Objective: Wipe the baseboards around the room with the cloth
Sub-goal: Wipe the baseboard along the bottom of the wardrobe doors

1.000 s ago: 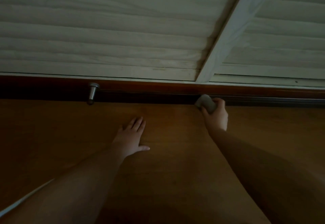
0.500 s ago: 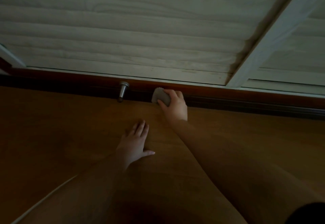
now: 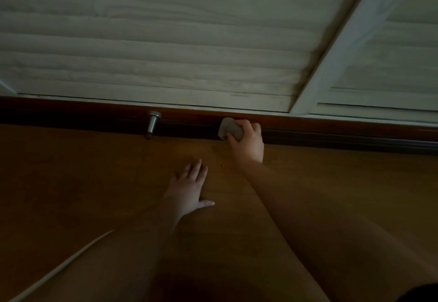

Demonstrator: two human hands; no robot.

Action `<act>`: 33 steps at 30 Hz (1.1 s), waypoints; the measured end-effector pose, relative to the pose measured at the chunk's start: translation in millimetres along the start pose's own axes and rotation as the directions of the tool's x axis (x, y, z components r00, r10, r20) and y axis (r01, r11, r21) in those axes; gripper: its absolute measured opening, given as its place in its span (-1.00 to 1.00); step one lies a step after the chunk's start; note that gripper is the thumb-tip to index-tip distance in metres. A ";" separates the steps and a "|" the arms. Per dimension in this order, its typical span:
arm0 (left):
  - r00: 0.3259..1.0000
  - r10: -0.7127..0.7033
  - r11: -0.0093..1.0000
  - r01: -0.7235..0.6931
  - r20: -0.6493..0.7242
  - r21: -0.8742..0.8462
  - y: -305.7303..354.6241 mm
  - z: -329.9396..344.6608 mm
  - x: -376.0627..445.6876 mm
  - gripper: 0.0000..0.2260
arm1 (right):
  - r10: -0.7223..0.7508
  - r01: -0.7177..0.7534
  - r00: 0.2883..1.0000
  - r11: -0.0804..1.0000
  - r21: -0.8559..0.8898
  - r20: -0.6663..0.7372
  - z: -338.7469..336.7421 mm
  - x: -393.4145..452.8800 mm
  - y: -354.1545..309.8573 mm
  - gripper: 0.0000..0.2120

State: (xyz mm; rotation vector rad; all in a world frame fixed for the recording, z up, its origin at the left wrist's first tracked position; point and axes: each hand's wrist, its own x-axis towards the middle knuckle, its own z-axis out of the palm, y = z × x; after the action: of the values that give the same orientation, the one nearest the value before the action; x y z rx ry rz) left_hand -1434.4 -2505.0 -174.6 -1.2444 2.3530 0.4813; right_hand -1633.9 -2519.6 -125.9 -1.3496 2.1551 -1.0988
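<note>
A dark reddish-brown baseboard (image 3: 331, 125) runs along the foot of the white panelled wall. My right hand (image 3: 247, 141) grips a small grey wadded cloth (image 3: 228, 131) and presses it against the baseboard. My left hand (image 3: 189, 189) lies flat on the wooden floor, fingers straight and spread, a short way in front of the baseboard and to the left of my right arm.
A silver door stopper (image 3: 152, 124) sticks out of the baseboard left of the cloth. White louvred panels (image 3: 166, 60) with a vertical post (image 3: 331, 69) rise above. Brown wooden floor (image 3: 71, 183) spreads to both sides. The room is dim.
My right hand slid the cloth left along the baseboard, from under the white post toward the door stopper. The view shifted with it; my left hand stayed flat on the floor.
</note>
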 end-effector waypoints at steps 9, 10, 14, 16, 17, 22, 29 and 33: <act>0.988 0.148 0.988 -0.149 0.041 0.047 54.3 -13.0 24.3 -0.02 | 0.147 -0.147 0.981 0.989 0.008 -0.123 -101.7 2.7 73.7 -0.62; 0.987 0.155 0.986 -0.158 0.048 0.055 58.0 -14.4 26.0 -0.02 | 0.133 -0.136 0.984 0.991 -0.014 -0.115 -110.5 5.0 79.0 -0.62; 0.981 0.179 0.980 -0.184 0.068 0.077 67.9 -18.8 30.7 -0.03 | 0.118 -0.128 0.987 0.989 -0.081 -0.112 -140.5 9.8 99.6 -0.60; 0.979 0.188 0.978 -0.194 0.079 0.077 68.8 -18.8 31.2 -0.04 | 0.113 -0.129 0.985 0.984 -0.122 -0.132 -153.2 10.1 109.0 -0.60; 0.978 0.191 0.977 -0.197 0.081 0.079 68.1 -18.4 31.0 -0.05 | 0.113 -0.135 0.982 0.980 -0.143 -0.151 -158.0 9.8 112.5 -0.60; 0.979 0.179 0.981 -0.185 0.095 0.062 65.9 -17.7 31.3 -0.05 | 0.277 -0.320 0.908 0.942 -0.095 -0.315 -165.2 7.0 120.2 -0.63; 0.984 0.141 0.985 -0.151 0.109 0.082 75.1 -18.2 37.6 -0.03 | 0.290 -0.320 0.916 0.945 -0.070 -0.277 -159.2 -16.9 128.9 -0.61; 0.982 0.150 0.984 -0.160 0.116 0.083 74.1 -19.8 36.9 -0.04 | 0.226 -0.242 0.962 0.966 -0.096 -0.150 -133.6 -26.6 122.8 -0.59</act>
State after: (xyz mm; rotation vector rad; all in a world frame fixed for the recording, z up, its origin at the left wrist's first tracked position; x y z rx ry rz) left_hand -1519.3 -2500.3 -169.7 -0.9731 2.3611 0.4720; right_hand -1781.1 -2411.2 -139.4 -1.0543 2.4374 -1.0160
